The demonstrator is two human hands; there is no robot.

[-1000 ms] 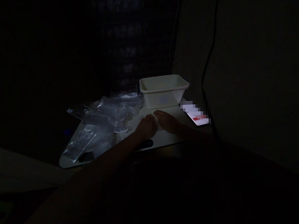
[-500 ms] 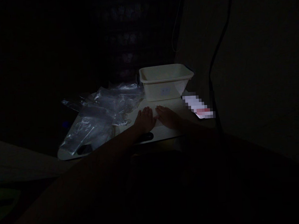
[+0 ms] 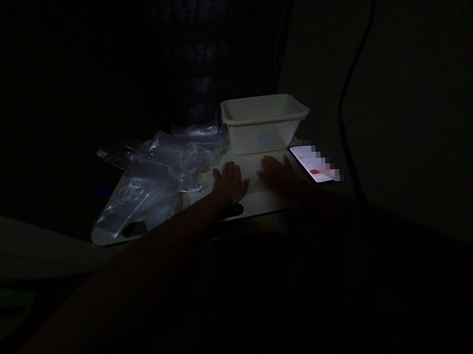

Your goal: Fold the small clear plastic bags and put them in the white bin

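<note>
Left hand: my left hand [image 3: 229, 183] lay palm down on the desk [image 3: 269, 202], fingers fanned and pointing away from me, thumb out to the right, nothing pinched!
Right hand: and over on the other side, my right hand [image 3: 276, 172] was spread low too, fingers apart, its back deep in shadow.
Between the hands: a clear gap, and in it a faint sheet [image 3: 255, 185], thin and flat on the desktop, its edges too dim to follow; the hands seemed to rest at its sides.
Left flank: a sprawl of clear plastic bags [image 3: 160, 170], crumpled and glinting, spilled across the desk well beside my left hand.
Far side: the cream tub [image 3: 256, 136] stood upright just beyond my fingers, near the back.
Right flank: the phone [image 3: 311, 165] lay screen up and glowing, partly blurred into blocks, just past my right hand.
Front edge: a dark oval slot [image 3: 235, 210] showed beside my left wrist.
Wall side: a black cable [image 3: 345, 87] hung down at the right.
</note>
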